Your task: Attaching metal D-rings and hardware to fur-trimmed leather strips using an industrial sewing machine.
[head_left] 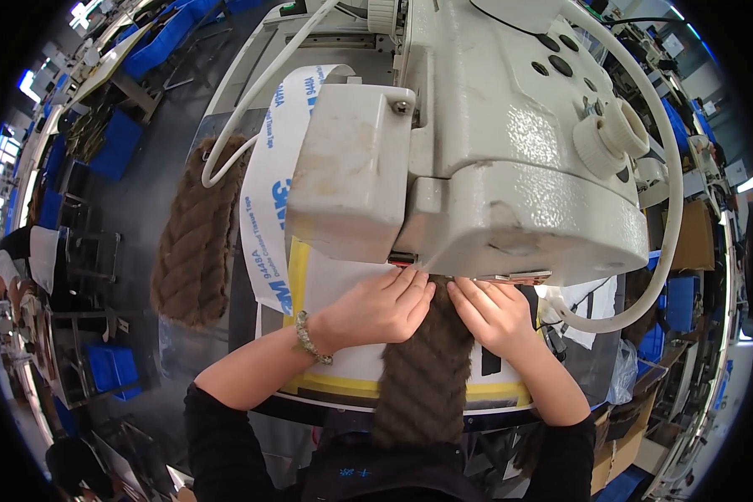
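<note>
A brown fur strip (pixel 424 376) with slanting ridges runs from my lap over the table edge and up beneath the head of a white sewing machine (pixel 519 201). At its left edge, my left hand (pixel 382 308) has its fingers bunched together close under the machine head. My right hand (pixel 495 318) grips the opposite edge, fingers bent toward the strip. Both sets of fingertips touch the fur close to the stitching spot, which the machine head hides. A beaded bracelet (pixel 311 339) circles my left wrist.
Another brown fur piece (pixel 194 238) lies left of the machine. White printed tape (pixel 268 201) hangs beside the machine's boxy cover, and yellow tape (pixel 335 393) borders the work surface. A pale hose (pixel 671 167) loops down on the right. Blue bins (pixel 113 368) and a seated person stand farther left.
</note>
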`<state>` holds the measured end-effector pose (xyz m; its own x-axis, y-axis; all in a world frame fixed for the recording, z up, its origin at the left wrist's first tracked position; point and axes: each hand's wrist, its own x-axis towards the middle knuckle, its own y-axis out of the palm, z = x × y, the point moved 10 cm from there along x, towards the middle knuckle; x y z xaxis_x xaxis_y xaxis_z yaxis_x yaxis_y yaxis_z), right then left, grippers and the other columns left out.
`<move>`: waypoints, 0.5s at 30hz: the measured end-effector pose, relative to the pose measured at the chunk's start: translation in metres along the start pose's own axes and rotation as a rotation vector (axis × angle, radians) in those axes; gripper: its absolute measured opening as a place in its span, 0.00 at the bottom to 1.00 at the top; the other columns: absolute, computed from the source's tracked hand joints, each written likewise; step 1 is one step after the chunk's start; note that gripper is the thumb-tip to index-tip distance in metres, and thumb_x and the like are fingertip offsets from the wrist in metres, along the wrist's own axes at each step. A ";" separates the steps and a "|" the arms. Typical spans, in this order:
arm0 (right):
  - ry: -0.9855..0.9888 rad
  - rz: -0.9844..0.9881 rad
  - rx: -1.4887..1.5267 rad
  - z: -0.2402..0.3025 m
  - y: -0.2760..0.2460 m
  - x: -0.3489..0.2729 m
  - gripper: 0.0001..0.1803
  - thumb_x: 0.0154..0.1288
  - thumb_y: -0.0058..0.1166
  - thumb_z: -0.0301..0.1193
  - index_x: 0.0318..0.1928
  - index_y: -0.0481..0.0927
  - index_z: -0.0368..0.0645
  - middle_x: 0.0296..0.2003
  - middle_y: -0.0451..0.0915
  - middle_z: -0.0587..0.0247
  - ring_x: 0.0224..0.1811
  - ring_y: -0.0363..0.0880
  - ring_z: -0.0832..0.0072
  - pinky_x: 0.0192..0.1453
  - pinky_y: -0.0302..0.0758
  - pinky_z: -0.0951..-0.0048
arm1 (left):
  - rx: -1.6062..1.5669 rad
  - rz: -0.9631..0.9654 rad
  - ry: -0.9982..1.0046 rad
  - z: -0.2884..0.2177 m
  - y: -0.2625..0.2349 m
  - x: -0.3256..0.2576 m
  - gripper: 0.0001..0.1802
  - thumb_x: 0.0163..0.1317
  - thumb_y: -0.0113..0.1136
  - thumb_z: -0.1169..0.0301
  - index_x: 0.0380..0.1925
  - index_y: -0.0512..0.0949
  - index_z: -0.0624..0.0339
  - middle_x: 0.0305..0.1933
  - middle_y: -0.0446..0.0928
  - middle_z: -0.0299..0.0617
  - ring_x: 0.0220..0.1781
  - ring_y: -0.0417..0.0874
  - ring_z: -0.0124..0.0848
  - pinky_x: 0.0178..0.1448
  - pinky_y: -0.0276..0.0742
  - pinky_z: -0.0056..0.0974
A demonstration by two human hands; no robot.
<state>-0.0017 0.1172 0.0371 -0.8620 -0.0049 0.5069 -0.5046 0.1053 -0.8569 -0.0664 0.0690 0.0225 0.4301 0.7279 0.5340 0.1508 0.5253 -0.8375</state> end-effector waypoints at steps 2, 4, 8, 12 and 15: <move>0.006 0.012 0.006 0.000 0.001 -0.001 0.13 0.48 0.57 0.26 0.37 0.83 0.36 0.39 0.83 0.59 0.39 0.84 0.72 0.42 0.76 0.73 | 0.008 0.002 0.001 0.000 0.000 -0.001 0.12 0.53 0.60 0.73 0.36 0.82 0.69 0.40 0.83 0.51 0.45 0.85 0.41 0.52 0.82 0.38; 0.013 0.023 0.010 0.000 0.001 0.000 0.13 0.48 0.57 0.26 0.37 0.83 0.36 0.39 0.83 0.60 0.39 0.84 0.72 0.42 0.76 0.73 | 0.003 0.013 0.003 0.000 0.000 -0.001 0.12 0.53 0.60 0.73 0.36 0.82 0.69 0.40 0.83 0.52 0.45 0.85 0.42 0.52 0.82 0.39; 0.016 -0.024 0.013 -0.001 -0.002 0.001 0.12 0.50 0.58 0.25 0.37 0.83 0.37 0.39 0.84 0.61 0.38 0.84 0.72 0.41 0.76 0.74 | -0.016 0.003 0.013 -0.001 0.001 0.000 0.12 0.53 0.61 0.73 0.36 0.82 0.69 0.41 0.83 0.52 0.45 0.85 0.41 0.52 0.82 0.39; 0.049 -0.062 0.020 -0.002 -0.002 -0.001 0.10 0.51 0.59 0.24 0.37 0.84 0.38 0.37 0.84 0.62 0.37 0.84 0.73 0.42 0.76 0.74 | -0.030 0.009 0.010 0.000 0.003 -0.001 0.11 0.53 0.62 0.74 0.36 0.82 0.69 0.40 0.82 0.49 0.43 0.84 0.38 0.49 0.81 0.36; 0.053 -0.088 0.031 -0.003 -0.002 -0.002 0.09 0.51 0.60 0.24 0.35 0.84 0.38 0.35 0.84 0.63 0.37 0.84 0.74 0.43 0.77 0.74 | -0.029 0.008 0.002 0.001 0.004 -0.001 0.09 0.52 0.62 0.75 0.34 0.81 0.67 0.39 0.82 0.47 0.43 0.83 0.36 0.47 0.81 0.35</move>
<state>0.0009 0.1204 0.0383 -0.8109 0.0397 0.5838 -0.5801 0.0764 -0.8109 -0.0671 0.0709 0.0192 0.4329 0.7315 0.5269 0.1726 0.5064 -0.8448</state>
